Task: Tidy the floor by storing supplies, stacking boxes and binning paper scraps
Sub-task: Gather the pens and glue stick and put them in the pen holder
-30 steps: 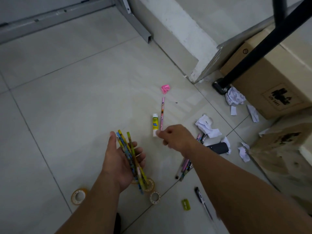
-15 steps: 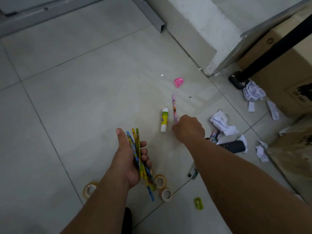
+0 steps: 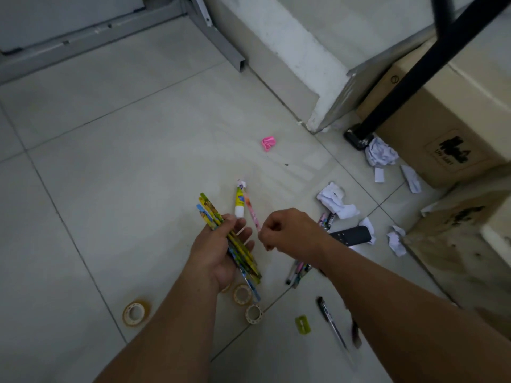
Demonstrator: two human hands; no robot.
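My left hand (image 3: 218, 250) holds a bundle of several yellow and blue pencils (image 3: 229, 241) across its palm. Just to its right, my right hand (image 3: 287, 230) pinches the lower end of a pink pencil (image 3: 251, 210), lifted off the tiles and angled up to the left. A yellow glue stick (image 3: 239, 201) lies on the floor beside that pencil. White crumpled paper scraps (image 3: 336, 200) lie to the right, with more of these scraps (image 3: 380, 153) by the cardboard boxes (image 3: 442, 120).
Three tape rolls (image 3: 137, 313) sit on the tiles below my left hand. A green sharpener (image 3: 302, 324), a black pen (image 3: 330, 320), more pens (image 3: 298, 270), a black case (image 3: 352, 235) and a pink crumpled scrap (image 3: 268, 142) lie around. A black stand leg (image 3: 359, 136) crosses the boxes.
My right hand went from the glue stick to the pink pencil, picked it up and drew it back toward my left hand. The left hand with its bundle rose slightly.
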